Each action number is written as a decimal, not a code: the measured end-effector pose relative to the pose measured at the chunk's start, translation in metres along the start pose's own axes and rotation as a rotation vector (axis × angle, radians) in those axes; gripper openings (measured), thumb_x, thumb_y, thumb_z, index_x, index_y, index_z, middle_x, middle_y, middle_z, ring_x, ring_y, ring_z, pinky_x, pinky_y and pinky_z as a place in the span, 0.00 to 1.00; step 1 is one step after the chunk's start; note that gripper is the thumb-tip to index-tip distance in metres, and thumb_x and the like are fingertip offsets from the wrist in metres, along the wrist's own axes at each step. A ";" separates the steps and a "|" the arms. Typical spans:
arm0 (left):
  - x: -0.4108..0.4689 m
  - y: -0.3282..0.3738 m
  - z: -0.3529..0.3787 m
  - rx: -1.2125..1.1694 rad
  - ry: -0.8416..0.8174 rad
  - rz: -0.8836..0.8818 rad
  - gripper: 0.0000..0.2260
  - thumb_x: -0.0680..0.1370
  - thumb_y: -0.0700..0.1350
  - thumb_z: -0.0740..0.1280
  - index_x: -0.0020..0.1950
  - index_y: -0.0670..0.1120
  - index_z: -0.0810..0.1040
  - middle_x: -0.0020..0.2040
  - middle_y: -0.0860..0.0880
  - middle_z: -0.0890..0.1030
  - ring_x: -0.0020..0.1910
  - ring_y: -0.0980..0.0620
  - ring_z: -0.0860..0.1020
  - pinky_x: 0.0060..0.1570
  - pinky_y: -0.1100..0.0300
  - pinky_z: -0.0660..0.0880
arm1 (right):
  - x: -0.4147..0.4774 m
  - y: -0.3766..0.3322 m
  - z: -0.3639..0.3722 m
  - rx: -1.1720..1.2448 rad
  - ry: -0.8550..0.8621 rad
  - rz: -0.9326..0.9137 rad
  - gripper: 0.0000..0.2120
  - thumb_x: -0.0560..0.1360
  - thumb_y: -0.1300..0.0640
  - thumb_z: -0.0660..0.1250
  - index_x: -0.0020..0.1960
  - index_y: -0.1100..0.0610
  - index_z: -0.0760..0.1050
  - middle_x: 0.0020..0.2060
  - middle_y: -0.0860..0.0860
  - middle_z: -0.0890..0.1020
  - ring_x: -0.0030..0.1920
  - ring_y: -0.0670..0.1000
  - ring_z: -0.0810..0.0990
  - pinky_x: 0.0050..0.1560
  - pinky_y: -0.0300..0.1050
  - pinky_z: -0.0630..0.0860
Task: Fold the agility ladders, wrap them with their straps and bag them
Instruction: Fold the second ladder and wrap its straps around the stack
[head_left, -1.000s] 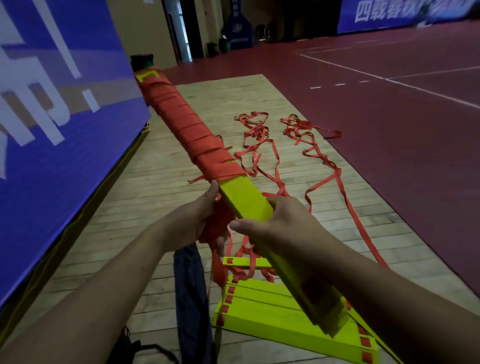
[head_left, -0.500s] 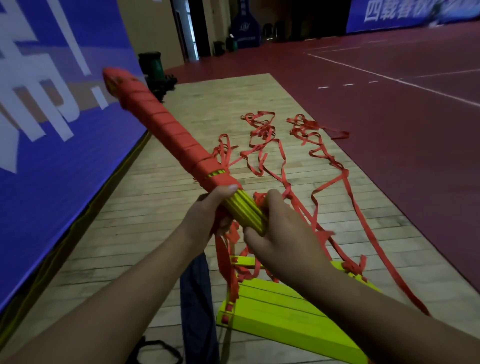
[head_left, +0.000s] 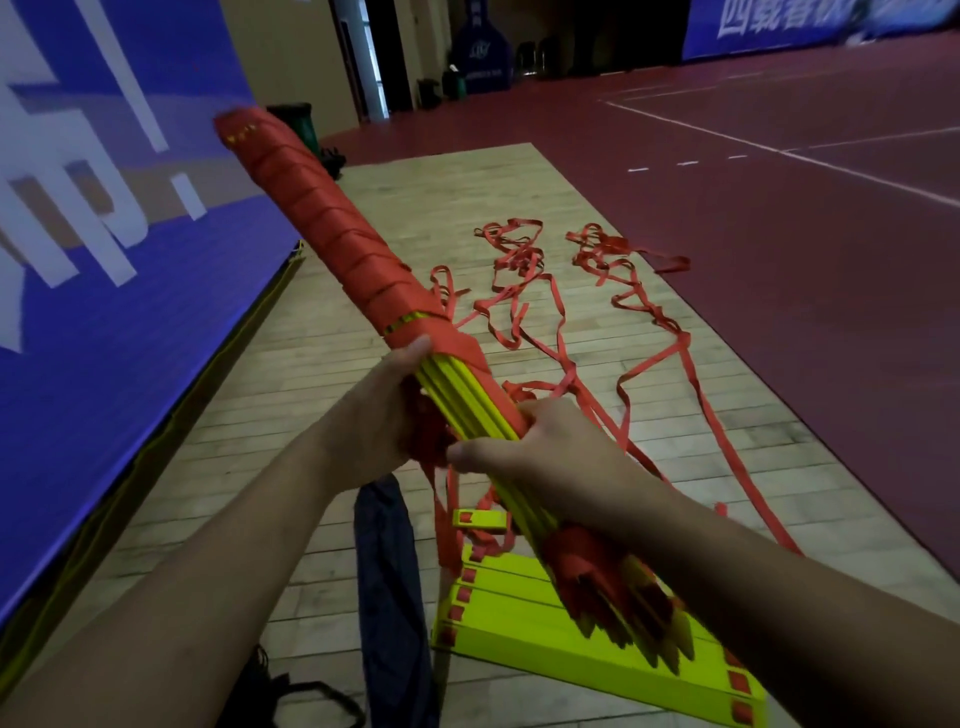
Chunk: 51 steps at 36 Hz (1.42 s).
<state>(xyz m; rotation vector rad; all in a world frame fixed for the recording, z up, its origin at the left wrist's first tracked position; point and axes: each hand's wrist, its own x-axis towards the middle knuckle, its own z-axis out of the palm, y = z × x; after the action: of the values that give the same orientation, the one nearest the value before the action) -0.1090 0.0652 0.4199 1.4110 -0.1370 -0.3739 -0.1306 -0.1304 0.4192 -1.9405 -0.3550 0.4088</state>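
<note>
I hold a bundle of yellow ladder rungs (head_left: 462, 395) slanting up to the left, its far half wound in red strap (head_left: 322, 223). My left hand (head_left: 379, 421) grips the bundle just below the wound part, with bunched strap under its palm. My right hand (head_left: 540, 452) grips the bundle lower down, fingers curled over a strap turn. The bundle's near end (head_left: 613, 587) shows loose red strap ends. A second folded yellow ladder (head_left: 561, 629) lies on the floor below. A dark blue bag (head_left: 389, 582) lies beside it.
Loose red straps (head_left: 623, 332) trail across the wooden floor strip (head_left: 447, 208) ahead. A blue banner wall (head_left: 104, 260) runs along the left. Red court floor (head_left: 779, 234) spreads to the right. A black strap or handle (head_left: 311, 696) lies near the bag.
The strap wrap has advanced a turn down the bundle toward my hands. The bundle has rolled so the rung edges show, and its far end swung left, then back right.
</note>
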 end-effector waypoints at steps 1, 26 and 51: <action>-0.001 0.001 0.000 0.055 -0.025 -0.035 0.46 0.60 0.71 0.76 0.70 0.48 0.71 0.61 0.39 0.81 0.55 0.39 0.83 0.46 0.47 0.82 | 0.002 0.001 -0.001 -0.048 0.035 -0.014 0.16 0.71 0.45 0.76 0.48 0.56 0.79 0.35 0.51 0.81 0.31 0.46 0.81 0.36 0.42 0.80; -0.003 -0.007 0.002 0.143 0.099 0.274 0.22 0.64 0.60 0.77 0.49 0.48 0.79 0.37 0.49 0.80 0.35 0.50 0.79 0.28 0.61 0.75 | -0.001 0.004 -0.021 0.201 -0.264 0.125 0.17 0.73 0.49 0.74 0.59 0.52 0.75 0.47 0.54 0.87 0.45 0.56 0.87 0.48 0.52 0.85; 0.016 -0.024 0.018 0.188 0.311 0.005 0.16 0.63 0.52 0.75 0.42 0.45 0.78 0.29 0.50 0.76 0.28 0.52 0.75 0.29 0.60 0.71 | -0.002 0.025 0.023 -0.358 0.203 -0.139 0.22 0.76 0.45 0.69 0.61 0.50 0.61 0.49 0.47 0.71 0.46 0.49 0.75 0.39 0.42 0.69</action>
<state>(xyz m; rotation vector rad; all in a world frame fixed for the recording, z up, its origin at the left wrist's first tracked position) -0.1033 0.0402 0.3977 1.6360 0.0807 -0.1365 -0.1408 -0.1219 0.3882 -2.2654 -0.4504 0.0557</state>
